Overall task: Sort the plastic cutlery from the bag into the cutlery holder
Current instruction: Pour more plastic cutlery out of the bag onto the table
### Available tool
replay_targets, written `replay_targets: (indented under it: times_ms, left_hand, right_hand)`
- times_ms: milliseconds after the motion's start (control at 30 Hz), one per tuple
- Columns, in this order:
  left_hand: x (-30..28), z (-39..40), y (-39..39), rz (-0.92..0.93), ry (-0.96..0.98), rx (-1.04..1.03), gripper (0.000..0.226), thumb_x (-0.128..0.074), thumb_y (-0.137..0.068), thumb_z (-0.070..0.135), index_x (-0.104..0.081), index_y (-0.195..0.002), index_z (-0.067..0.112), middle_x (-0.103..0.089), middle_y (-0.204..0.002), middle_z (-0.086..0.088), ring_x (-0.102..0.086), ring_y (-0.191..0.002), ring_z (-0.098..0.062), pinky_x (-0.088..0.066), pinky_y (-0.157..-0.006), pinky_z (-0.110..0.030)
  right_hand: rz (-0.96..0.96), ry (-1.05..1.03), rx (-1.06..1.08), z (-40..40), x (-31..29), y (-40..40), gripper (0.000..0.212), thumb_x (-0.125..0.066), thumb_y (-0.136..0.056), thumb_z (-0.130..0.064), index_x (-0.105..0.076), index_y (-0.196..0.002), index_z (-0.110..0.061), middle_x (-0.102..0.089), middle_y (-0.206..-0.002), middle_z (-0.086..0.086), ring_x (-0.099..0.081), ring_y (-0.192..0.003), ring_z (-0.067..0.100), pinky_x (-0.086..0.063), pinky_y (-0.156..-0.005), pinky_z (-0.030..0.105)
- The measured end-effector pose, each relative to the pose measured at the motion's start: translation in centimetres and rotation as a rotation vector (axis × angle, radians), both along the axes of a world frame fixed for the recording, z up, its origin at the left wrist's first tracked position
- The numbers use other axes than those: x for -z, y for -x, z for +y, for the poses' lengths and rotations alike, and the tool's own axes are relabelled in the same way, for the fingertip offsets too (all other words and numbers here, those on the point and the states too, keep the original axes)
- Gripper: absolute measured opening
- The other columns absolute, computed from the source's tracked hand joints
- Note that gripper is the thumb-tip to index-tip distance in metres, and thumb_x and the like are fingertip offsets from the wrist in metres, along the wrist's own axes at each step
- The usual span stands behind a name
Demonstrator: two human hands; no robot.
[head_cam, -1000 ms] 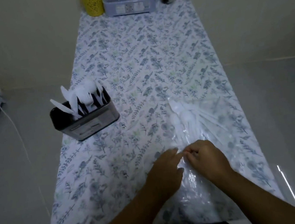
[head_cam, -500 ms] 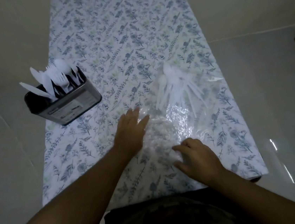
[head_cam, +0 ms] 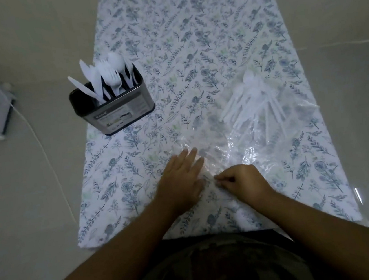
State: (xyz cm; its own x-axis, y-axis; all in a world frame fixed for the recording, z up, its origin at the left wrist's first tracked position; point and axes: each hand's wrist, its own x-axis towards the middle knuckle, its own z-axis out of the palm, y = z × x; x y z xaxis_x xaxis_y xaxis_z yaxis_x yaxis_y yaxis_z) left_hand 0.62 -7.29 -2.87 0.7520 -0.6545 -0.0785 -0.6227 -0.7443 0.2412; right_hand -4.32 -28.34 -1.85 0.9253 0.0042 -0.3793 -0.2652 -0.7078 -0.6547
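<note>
We see the clear plastic bag (head_cam: pixel 244 146) lying flat on the bench (head_cam: pixel 191 47), centre-right of frame, w/ a bunch of white plastic cutlery (head_cam: pixel 252 99) inside its far end, upper right of both hands. Left hand (head_cam: pixel 181 181), lower centre, lies flat w/ fingers straight, fingertips resting on the bag's near-left edge; nothing held. Right hand (head_cam: pixel 241 181), just beside it to the right, has fingers curled, pinching the bag's near edge. Loose cutlery sits well apart from both hands. Cutlery holder (head_cam: pixel 113 106), dark metal, stands upright at the bench's left edge, upper left of the hands, w/ white forks, spoons & knives standing in it.
</note>
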Motion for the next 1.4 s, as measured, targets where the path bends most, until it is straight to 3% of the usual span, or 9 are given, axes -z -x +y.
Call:
replay_targets:
  times_ms: [67,167,333,567,800,933,1167,1333,1400]
  left_hand:
    - [-0.4,0.8,0.8,0.017,0.123,-0.016,0.046,-0.051,-0.094,0.029,-0.056,-0.137,0.012,-0.053,-0.143,-0.012,-0.046,-0.134,-0.029,-0.034,-0.114,-0.045]
    - [0.0,1.5,2.0,0.054,0.186,0.132,0.045,-0.053,-0.091,0.020,-0.059,-0.134,0.009,-0.060,-0.131,-0.012,-0.053,-0.121,-0.028,-0.042,-0.106,-0.043]
    - [0.8,1.2,2.0,0.085,0.086,0.144,0.053,-0.051,-0.088,0.026,-0.056,-0.138,0.008,-0.058,-0.130,-0.009,-0.052,-0.119,-0.029,-0.040,-0.106,-0.045]
    - [-0.2,0.6,1.7,0.124,0.035,0.157,0.054,-0.049,-0.085,0.028,-0.056,-0.134,0.006,-0.054,-0.137,-0.014,-0.044,-0.133,-0.032,-0.035,-0.114,-0.047]
    - [-1.2,-0.4,1.7,0.147,-0.033,0.132,0.049,-0.051,-0.081,0.033,-0.063,-0.121,0.008,-0.063,-0.118,-0.009,-0.055,-0.121,-0.031,-0.048,-0.099,-0.043]
    - [-2.0,-1.2,1.5,0.166,-0.061,0.113,0.036,-0.058,-0.079,0.031,-0.064,-0.108,0.010,-0.063,-0.105,-0.008,-0.058,-0.109,-0.031,-0.050,-0.087,-0.042]
    - [-3.5,-2.1,1.6,0.221,-0.227,0.131,0.052,-0.051,-0.091,0.037,-0.047,-0.137,0.012,-0.048,-0.137,-0.006,-0.033,-0.140,-0.031,-0.040,-0.103,-0.043]
    - [-3.6,-2.2,1.6,0.235,-0.276,0.144,0.060,-0.053,-0.090,0.039,-0.040,-0.143,0.014,-0.042,-0.144,-0.005,-0.029,-0.142,-0.032,-0.038,-0.105,-0.045]
    - [-3.5,-2.4,1.6,0.230,-0.258,0.139,0.060,-0.054,-0.088,0.038,-0.041,-0.142,0.013,-0.043,-0.142,-0.006,-0.033,-0.138,-0.031,-0.039,-0.105,-0.044]
  right_hand:
    - [0.041,-0.026,0.041,0.8,0.0,-1.1,0.012,-0.079,-0.088,-0.026,-0.084,-0.097,-0.020,-0.080,-0.095,-0.004,-0.067,-0.086,0.006,-0.041,-0.074,0.001]
    - [0.068,0.017,0.031,1.5,0.1,-2.1,0.010,-0.071,-0.093,-0.024,-0.079,-0.092,-0.018,-0.075,-0.088,-0.002,-0.064,-0.081,0.011,-0.039,-0.065,0.008]
    - [0.056,0.041,-0.004,1.6,0.1,-2.2,0.013,-0.063,-0.097,-0.021,-0.066,-0.084,-0.020,-0.060,-0.071,-0.011,-0.054,-0.064,0.001,-0.040,-0.058,0.016]
    - [0.057,0.156,-0.229,1.9,-0.6,-3.7,0.016,-0.062,-0.096,-0.025,-0.066,-0.088,-0.012,-0.069,-0.080,0.006,-0.062,-0.074,0.021,-0.051,-0.070,0.034]
    - [0.060,0.214,-0.323,1.9,-0.6,-4.3,0.038,-0.053,-0.099,-0.022,-0.039,-0.063,-0.023,-0.050,-0.064,-0.002,-0.050,-0.064,0.020,-0.029,-0.055,0.033]
    - [0.034,0.171,-0.273,1.6,-0.4,-4.1,0.028,-0.055,-0.096,-0.019,-0.051,-0.068,-0.012,-0.057,-0.065,0.004,-0.050,-0.061,0.021,-0.030,-0.052,0.031]
    - [-0.035,0.114,-0.133,1.9,0.5,-3.3,0.028,-0.056,-0.093,-0.016,-0.052,-0.069,-0.004,-0.057,-0.061,0.010,-0.048,-0.056,0.022,-0.033,-0.054,0.035]
    - [-0.055,0.046,0.191,1.1,0.4,-3.0,0.025,-0.055,-0.093,-0.012,-0.052,-0.069,-0.008,-0.053,-0.060,0.004,-0.046,-0.055,0.018,-0.038,-0.054,0.034]
    - [-0.039,0.048,0.168,0.8,-0.1,-3.3,0.026,-0.053,-0.094,-0.009,-0.051,-0.069,-0.012,-0.051,-0.059,-0.001,-0.043,-0.052,0.012,-0.034,-0.052,0.031]
